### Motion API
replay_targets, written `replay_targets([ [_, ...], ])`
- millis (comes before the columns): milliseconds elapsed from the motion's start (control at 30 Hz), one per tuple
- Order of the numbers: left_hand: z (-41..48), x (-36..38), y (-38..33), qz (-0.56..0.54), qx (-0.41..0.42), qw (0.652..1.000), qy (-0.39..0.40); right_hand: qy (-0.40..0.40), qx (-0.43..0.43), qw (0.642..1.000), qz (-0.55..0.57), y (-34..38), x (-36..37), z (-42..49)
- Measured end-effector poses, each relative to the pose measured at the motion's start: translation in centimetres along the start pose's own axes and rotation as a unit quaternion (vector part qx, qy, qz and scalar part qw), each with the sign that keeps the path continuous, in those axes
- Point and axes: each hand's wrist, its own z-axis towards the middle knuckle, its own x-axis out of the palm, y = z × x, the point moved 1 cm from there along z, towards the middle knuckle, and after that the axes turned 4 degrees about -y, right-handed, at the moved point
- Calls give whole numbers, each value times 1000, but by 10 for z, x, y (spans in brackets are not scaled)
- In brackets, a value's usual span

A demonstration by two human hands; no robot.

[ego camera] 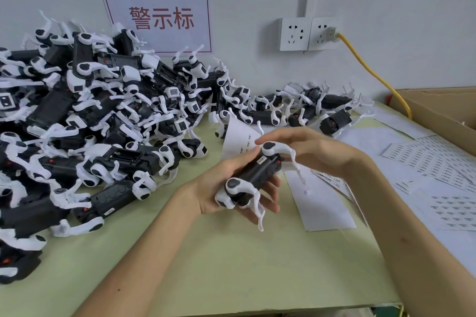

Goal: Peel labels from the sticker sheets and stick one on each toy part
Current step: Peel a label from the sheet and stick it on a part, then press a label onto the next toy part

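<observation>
Left hand (219,188) curls its fingers around a black toy part (257,175) with white legs. Right hand (314,152) lays nearly straight fingers on its upper end. Sticker sheets (435,162) lie on the counter (231,265), right of the right hand.

The pile of toy parts (90,116) was cut off by the left edge, and its lower layers were buried. The palm of the left hand (221,188) was hidden by the toy part (257,175) gripped in it. The print on the small label (261,160) on that part's black body was too small to be read. The thumb of the right hand (316,152) was concealed, so its hold could not be determined. The sticker sheets (435,162) were illegible. The cardboard box (438,108) was cropped by the right edge, and the yellow cable (371,69) was lost behind it.
</observation>
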Motion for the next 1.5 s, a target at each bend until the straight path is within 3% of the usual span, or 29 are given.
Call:
replay_targets([
  [67,0,-3,-1,-55,-7,998,15,36,-16,999,-4,2,-3,-18],
  [100,0,-5,-1,-88,2,996,24,17,-15,1000,-12,3,-5,-15],
  [200,0,-8,-5,-176,72,982,16,-88,15,996,29,7,-8,-14],
  [333,0,-17,-11,-250,167,947,-115,-251,33,960,115,5,-16,-12],
  [400,0,-21,-12,-260,216,922,-189,-344,37,913,215,2,-21,-8],
  [500,-2,-30,-12,-270,265,869,-318,-468,23,809,356,0,-36,-12],
  [633,-4,-41,-11,-239,258,820,-451,-533,-185,669,484,7,-76,-46],
  [700,-4,-44,-9,-202,257,806,-493,-517,-278,638,499,8,-96,-69],
  [767,-3,-44,-9,-148,271,790,-530,-518,-292,623,508,2,-107,-82],
  [900,-2,-39,-11,-87,303,769,-556,-548,-209,640,496,-4,-89,-66],
  [1067,-4,-46,-7,-89,299,750,-583,-569,-53,717,399,-4,-52,-23],
  [1167,-3,-52,-6,-69,268,762,-586,-557,-13,756,344,-8,-30,-5],
  [1300,1,-55,-5,-14,208,805,-555,-526,4,806,271,-9,-4,8],
  [1500,4,-60,-2,100,251,737,-620,-486,14,857,170,-13,17,15],
])
